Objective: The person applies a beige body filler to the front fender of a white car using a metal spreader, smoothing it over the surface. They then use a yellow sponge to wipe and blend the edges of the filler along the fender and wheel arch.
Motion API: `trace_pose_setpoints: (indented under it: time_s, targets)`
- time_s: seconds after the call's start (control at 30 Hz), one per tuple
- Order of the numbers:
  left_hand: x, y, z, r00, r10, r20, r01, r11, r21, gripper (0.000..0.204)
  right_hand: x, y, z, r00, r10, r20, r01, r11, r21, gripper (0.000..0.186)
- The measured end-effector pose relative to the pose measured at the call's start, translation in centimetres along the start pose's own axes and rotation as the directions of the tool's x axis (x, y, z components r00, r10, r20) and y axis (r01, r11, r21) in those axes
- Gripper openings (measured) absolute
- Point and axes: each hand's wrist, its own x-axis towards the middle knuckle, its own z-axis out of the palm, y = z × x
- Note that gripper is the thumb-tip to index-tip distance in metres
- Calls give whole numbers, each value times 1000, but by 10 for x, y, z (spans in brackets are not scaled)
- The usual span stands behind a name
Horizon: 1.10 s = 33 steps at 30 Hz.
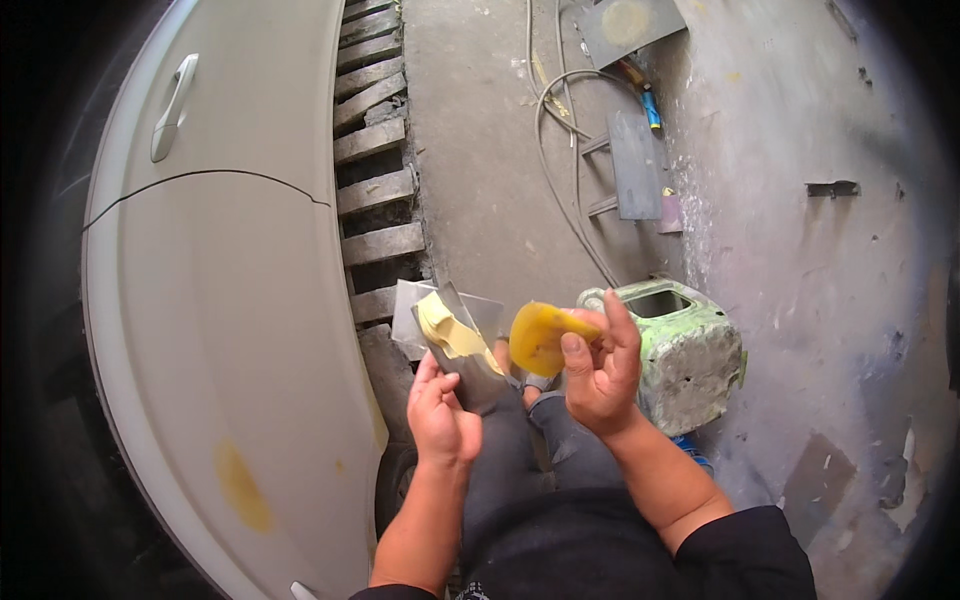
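My left hand (445, 420) holds a dark flat board (473, 390) topped with a thick smear of pale yellow paste (450, 328); a clear plastic sheet (407, 320) shows behind it. My right hand (600, 385) grips a flexible yellow spreader (537, 338) just right of the board, the two apart. At my left stands a pale car body (230, 320) with a door handle (172, 108) and a yellowish patch (243, 485) low on the panel.
A battered green-and-white plastic container (690, 375) stands right of my legs. A slatted drain grate (375, 190) runs beside the car. Cables (560, 180) lie on the concrete floor (460, 120) near dark panels (635, 165) leaning by the scuffed wall (810, 260).
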Motion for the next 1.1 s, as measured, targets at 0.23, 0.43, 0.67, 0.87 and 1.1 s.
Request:
trace_pose_setpoints:
  time_s: [0.23, 0.43, 0.67, 0.87, 1.1]
  targets:
    - [-7, -42, -21, 998, 30, -61, -37, 992, -124, 57, -57, 26, 15, 999, 14, 29, -14, 1000, -4, 55]
    - [19, -52, -85, 999, -9, -38, 6, 998, -61, 56, -98, 66, 7, 924, 326, 200, -262, 920, -292, 50]
    - [35, -91, -180, 958, -281, 64, 283, 958, -31, 58, -154, 104, 40, 401, 773, 491, -915, 314, 253, 62]
    - [50, -95, -248, 948, -318, 25, 318, 948, 21, 59, -224, 119, 71, 402, 852, 337, -901, 301, 313, 62]
    - [45, -113, -285, 912, -409, 1, 409, 912, 41, 58, -265, 129, 97, 342, 827, 446, -922, 205, 328, 70]
